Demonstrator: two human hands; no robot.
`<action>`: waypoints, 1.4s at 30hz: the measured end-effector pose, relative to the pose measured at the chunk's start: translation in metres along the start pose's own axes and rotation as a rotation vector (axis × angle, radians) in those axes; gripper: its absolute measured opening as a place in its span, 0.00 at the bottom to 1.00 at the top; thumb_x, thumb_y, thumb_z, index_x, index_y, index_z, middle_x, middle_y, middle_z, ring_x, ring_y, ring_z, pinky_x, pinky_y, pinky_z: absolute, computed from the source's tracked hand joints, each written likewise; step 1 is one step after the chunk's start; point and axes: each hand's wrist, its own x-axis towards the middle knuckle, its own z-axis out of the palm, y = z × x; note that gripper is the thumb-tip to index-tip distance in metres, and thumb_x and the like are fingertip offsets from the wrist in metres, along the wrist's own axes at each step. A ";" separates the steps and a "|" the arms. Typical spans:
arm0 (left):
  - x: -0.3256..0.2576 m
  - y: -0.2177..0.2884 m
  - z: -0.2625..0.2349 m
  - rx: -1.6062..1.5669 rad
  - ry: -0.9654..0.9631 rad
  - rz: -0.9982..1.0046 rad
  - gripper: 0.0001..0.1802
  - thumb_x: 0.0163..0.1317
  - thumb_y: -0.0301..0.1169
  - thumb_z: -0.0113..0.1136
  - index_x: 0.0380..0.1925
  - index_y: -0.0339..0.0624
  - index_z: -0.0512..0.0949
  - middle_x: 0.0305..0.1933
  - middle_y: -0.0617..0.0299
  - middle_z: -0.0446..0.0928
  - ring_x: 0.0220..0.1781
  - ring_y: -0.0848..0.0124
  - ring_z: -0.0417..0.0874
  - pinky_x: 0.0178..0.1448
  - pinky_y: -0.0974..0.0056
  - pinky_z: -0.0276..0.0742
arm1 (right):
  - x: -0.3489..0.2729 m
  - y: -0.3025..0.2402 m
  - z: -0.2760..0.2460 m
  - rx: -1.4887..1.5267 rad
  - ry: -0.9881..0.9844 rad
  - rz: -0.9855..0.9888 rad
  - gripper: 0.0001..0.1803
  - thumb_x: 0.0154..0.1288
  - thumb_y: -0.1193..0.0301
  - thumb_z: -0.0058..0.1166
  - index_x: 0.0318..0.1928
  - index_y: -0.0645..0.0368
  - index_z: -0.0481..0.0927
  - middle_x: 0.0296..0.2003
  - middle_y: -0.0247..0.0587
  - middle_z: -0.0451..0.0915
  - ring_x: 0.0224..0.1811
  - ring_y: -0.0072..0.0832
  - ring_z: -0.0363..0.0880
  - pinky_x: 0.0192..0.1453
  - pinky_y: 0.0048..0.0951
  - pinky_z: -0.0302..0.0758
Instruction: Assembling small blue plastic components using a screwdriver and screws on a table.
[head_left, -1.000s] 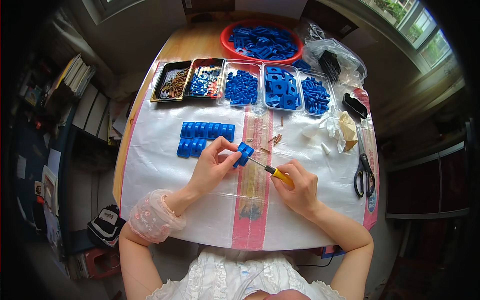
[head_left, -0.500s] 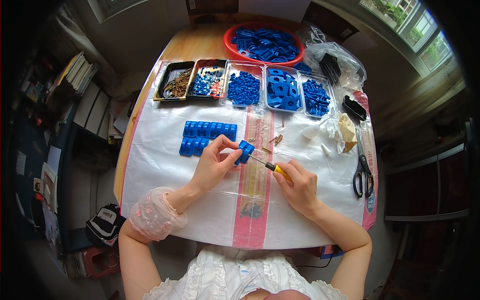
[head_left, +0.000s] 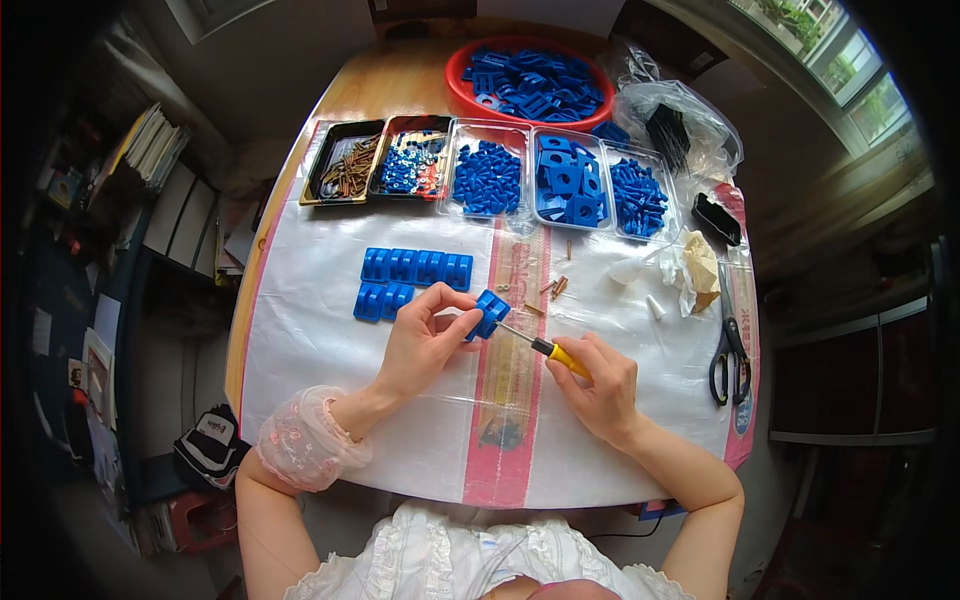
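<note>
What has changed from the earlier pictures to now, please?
Nothing visibly moved, was taken or was let go; only the view shifted slightly. The left hand still holds the blue part, the right hand still holds the screwdriver at it, and the rows of blue pieces stayed.

Room lies between right hand (head_left: 603,380) and scissors (head_left: 731,333), white cone (head_left: 655,307) beyond.

From here I see the left hand (head_left: 430,333) pinch a blue block (head_left: 490,313). The right hand (head_left: 603,385) holds a yellow screwdriver (head_left: 543,346) to it. A red tub (head_left: 478,107) sits far.
</note>
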 end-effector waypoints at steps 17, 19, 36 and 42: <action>-0.001 0.004 0.005 0.075 0.054 0.013 0.07 0.74 0.28 0.67 0.47 0.38 0.82 0.58 0.59 0.85 0.51 0.74 0.90 0.46 0.71 0.93 | 0.000 0.002 0.000 0.019 0.011 -0.005 0.14 0.60 0.72 0.74 0.46 0.58 0.86 0.28 0.38 0.80 0.25 0.35 0.82 0.27 0.35 0.74; -0.001 0.004 0.005 0.074 0.056 0.006 0.07 0.74 0.28 0.67 0.46 0.38 0.81 0.58 0.58 0.85 0.51 0.74 0.90 0.46 0.71 0.93 | 0.000 0.002 0.000 0.016 0.011 -0.007 0.14 0.60 0.72 0.74 0.46 0.57 0.86 0.28 0.38 0.81 0.25 0.35 0.82 0.27 0.35 0.74; -0.003 0.007 0.003 0.182 0.046 0.013 0.06 0.72 0.28 0.69 0.44 0.40 0.82 0.48 0.61 0.89 0.48 0.74 0.92 0.42 0.73 0.89 | 0.000 0.000 0.000 0.011 0.040 -0.005 0.15 0.58 0.74 0.75 0.45 0.57 0.85 0.29 0.38 0.81 0.27 0.35 0.83 0.29 0.35 0.75; -0.003 0.007 0.003 0.178 0.044 0.011 0.07 0.72 0.28 0.69 0.44 0.39 0.81 0.49 0.60 0.88 0.47 0.74 0.92 0.42 0.73 0.89 | 0.000 0.000 0.000 -0.002 0.048 0.000 0.14 0.58 0.74 0.75 0.44 0.58 0.86 0.29 0.38 0.81 0.27 0.35 0.83 0.30 0.35 0.76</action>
